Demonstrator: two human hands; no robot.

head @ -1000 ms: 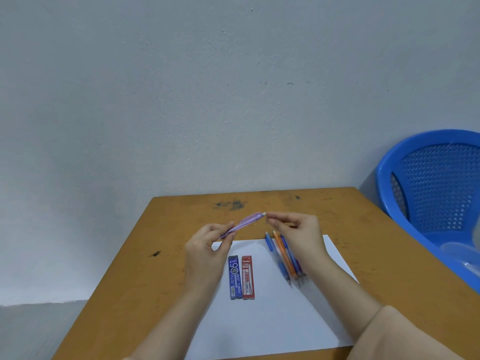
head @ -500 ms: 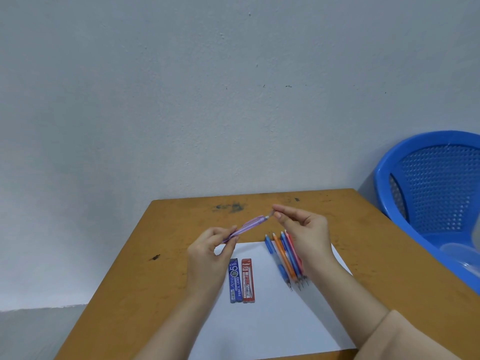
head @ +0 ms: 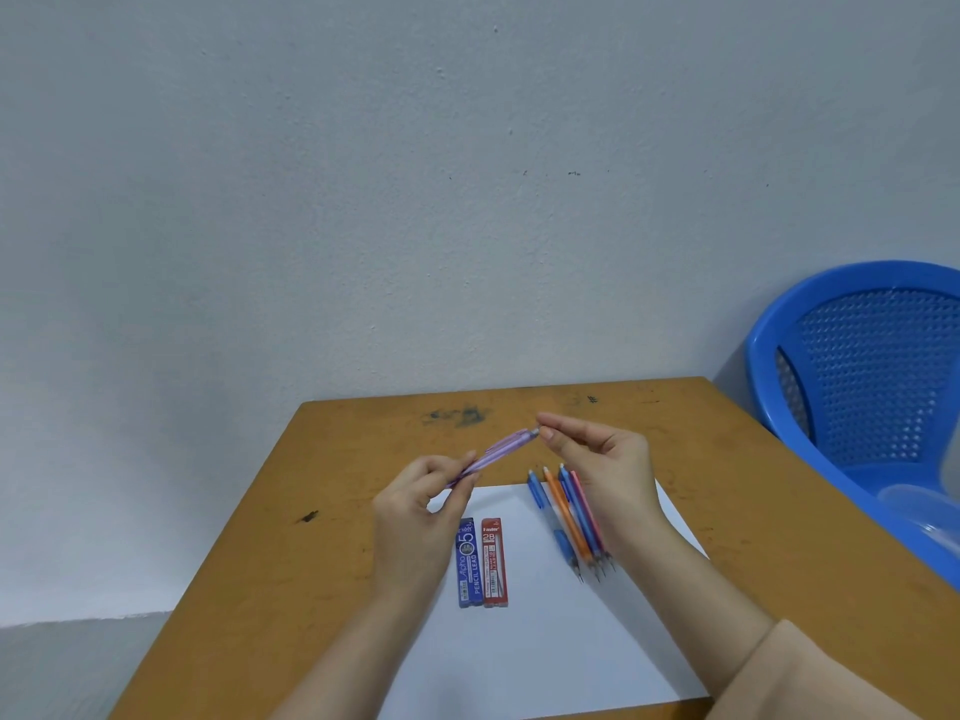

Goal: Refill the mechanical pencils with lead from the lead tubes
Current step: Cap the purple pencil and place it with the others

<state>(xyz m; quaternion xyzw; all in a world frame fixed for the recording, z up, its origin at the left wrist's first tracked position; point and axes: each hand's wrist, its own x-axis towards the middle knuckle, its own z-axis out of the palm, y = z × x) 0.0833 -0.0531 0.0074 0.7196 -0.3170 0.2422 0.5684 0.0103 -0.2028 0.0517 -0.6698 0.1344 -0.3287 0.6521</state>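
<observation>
My left hand (head: 415, 517) grips the lower part of a purple mechanical pencil (head: 493, 454), which slants up to the right above the table. My right hand (head: 602, 470) pinches the pencil's top cap end with thumb and forefinger. Several more pencils (head: 569, 517), blue, orange and pink, lie side by side on a white paper sheet (head: 545, 641), partly hidden by my right hand. A blue lead tube (head: 466, 563) and a red lead tube (head: 493, 562) lie next to each other on the sheet, just right of my left wrist.
The wooden table (head: 322, 511) stands against a pale wall, with dark smudges near its far edge. A blue plastic chair (head: 857, 387) is at the right, beside the table's far right corner. The floor shows at the lower left.
Both hands have risen slightly with the purple pencil. My right hand's fingers moved onto the pencil's top end, uncovering more of the pencils lying below.
</observation>
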